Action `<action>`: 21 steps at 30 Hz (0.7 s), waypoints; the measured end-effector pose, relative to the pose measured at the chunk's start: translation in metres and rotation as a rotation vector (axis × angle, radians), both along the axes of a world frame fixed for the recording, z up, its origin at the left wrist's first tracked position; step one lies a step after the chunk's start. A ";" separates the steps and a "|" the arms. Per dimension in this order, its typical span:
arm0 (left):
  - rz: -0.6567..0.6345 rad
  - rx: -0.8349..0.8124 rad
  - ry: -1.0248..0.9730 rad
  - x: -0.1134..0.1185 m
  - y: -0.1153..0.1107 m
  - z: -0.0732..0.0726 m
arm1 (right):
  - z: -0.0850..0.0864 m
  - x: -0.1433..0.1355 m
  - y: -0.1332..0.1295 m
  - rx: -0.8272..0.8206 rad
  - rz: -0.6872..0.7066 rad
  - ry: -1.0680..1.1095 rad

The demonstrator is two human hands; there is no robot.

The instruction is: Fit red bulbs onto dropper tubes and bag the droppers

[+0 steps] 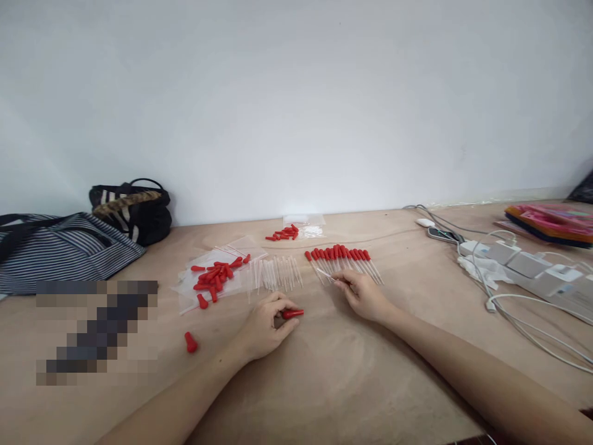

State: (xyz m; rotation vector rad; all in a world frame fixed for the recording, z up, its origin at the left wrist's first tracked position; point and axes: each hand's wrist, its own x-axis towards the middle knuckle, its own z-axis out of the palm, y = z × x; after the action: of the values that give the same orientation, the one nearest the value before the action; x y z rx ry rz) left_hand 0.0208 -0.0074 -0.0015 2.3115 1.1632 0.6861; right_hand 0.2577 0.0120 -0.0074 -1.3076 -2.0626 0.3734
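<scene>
Between the thumb and fingers of my left hand (pixel 269 324) is a red rubber dropper bulb (pixel 293 314), lying sideways. My right hand (pixel 359 295) pinches a thin clear dropper tube (pixel 327 276) near its lower end. Just beyond that hand lies a row of droppers with red bulbs fitted (pixel 340 252), their tips pointing toward me. Loose clear tubes (pixel 280 274) lie side by side past my left hand. To their left, a pile of red bulbs (pixel 215 277) rests on clear plastic bags (pixel 188 290). A single red bulb (pixel 190 342) lies apart, left of my left forearm.
Farther back, more red bulbs (pixel 282 233) lie beside a clear bag (pixel 312 228). A striped bag (pixel 78 247) and a black bag (pixel 151 213) stand at the left. White chargers (pixel 528 269), cables (pixel 532 300) and colourful pouches (pixel 551 224) occupy the right of the wooden table (pixel 324 383).
</scene>
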 end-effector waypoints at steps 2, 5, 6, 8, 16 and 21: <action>0.019 -0.021 -0.004 -0.001 0.003 -0.001 | -0.005 0.001 -0.005 0.033 0.038 0.005; -0.015 -0.040 -0.007 -0.004 0.006 0.003 | -0.007 -0.002 -0.008 0.073 0.061 0.017; -0.037 -0.038 -0.005 -0.005 0.007 0.005 | -0.007 -0.004 -0.008 0.077 0.070 0.029; -0.055 -0.024 0.004 -0.008 0.009 0.008 | -0.007 -0.007 -0.008 0.073 0.102 0.056; 0.046 -0.031 -0.025 -0.008 0.012 0.007 | -0.012 -0.023 -0.019 0.055 0.242 0.022; 0.054 -0.049 -0.055 -0.008 0.012 0.005 | -0.012 -0.032 -0.022 0.068 0.230 0.034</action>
State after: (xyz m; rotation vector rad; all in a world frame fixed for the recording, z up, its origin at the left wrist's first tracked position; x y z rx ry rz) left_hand 0.0130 0.0045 0.0031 2.2141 1.2073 0.7284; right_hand 0.2259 -0.0100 -0.0196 -1.0202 -2.1827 0.4189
